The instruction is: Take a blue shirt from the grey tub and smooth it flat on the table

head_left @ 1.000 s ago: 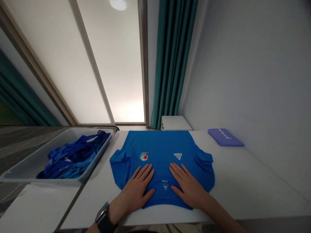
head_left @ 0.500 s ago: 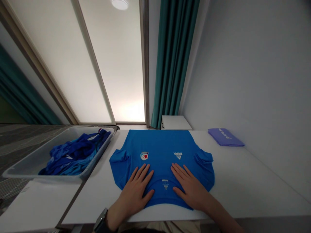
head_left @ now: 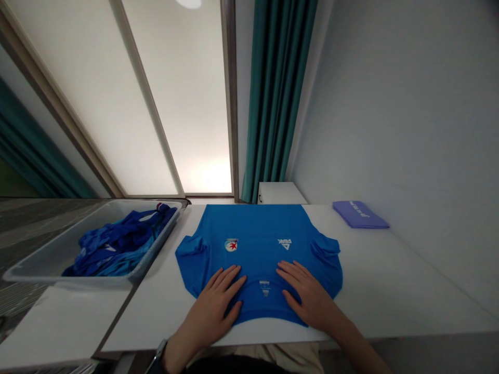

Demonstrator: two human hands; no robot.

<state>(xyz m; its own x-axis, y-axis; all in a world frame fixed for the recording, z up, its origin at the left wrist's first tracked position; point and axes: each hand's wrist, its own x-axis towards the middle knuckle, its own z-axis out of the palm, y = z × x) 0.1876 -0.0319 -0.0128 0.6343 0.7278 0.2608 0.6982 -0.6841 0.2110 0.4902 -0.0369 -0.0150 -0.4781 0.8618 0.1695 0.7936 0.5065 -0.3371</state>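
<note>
A bright blue T-shirt [head_left: 259, 236] lies spread flat on the white table [head_left: 390, 291], collar toward me, with a round badge and a white logo on its chest. My left hand [head_left: 212, 306] rests flat on the shirt left of the collar, fingers stretched out. My right hand [head_left: 307, 296] lies flat on the shirt right of the collar, fingers apart. Neither hand holds anything. A watch shows at my left wrist at the bottom edge.
A grey tray [head_left: 47, 259] to the left holds a heap of blue garments [head_left: 120, 244]. A folded purple cloth [head_left: 359, 214] lies at the table's far right by the wall. A small white cabinet [head_left: 278, 193] stands behind the table, under teal curtains.
Both hands have slid a little toward me along the shirt, staying flat. The view has dropped slightly, so my left wrist is nearly out of frame.
</note>
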